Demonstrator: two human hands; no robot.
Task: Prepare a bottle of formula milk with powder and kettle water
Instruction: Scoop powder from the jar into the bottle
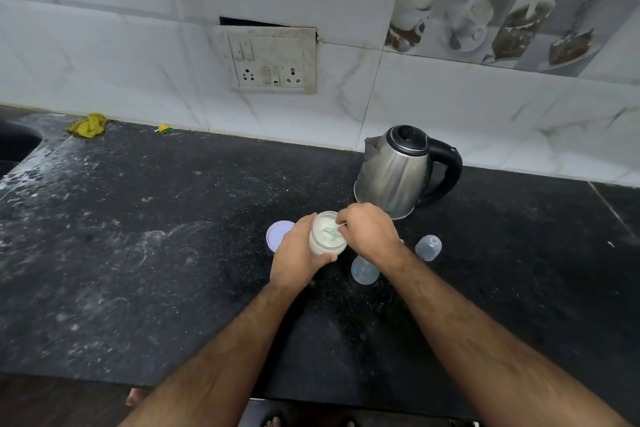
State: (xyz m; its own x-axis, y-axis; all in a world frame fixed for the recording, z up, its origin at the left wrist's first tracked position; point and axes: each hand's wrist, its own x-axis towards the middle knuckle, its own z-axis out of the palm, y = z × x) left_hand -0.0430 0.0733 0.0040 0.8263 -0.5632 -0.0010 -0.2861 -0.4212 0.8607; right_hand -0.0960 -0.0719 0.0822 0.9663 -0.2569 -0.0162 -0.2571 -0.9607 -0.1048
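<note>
Both forearms bare and hairy, no sleeves. Left hand (297, 246) and right hand (369, 229): no rings, no watch. Bare toes at 6 o'clock.

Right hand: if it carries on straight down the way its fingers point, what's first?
Likely the white powder inside the open clear jar; the right hand pinches a pale scoop already over it. Depth unclear.

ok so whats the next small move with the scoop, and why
Probably lift the scoop out of the jar and carry it to the open bottle. The right hand pinches the scoop inside the jar, which the left hand grips, and the bottle stands just right of the jar. Whether the scoop is full is unclear.
</note>
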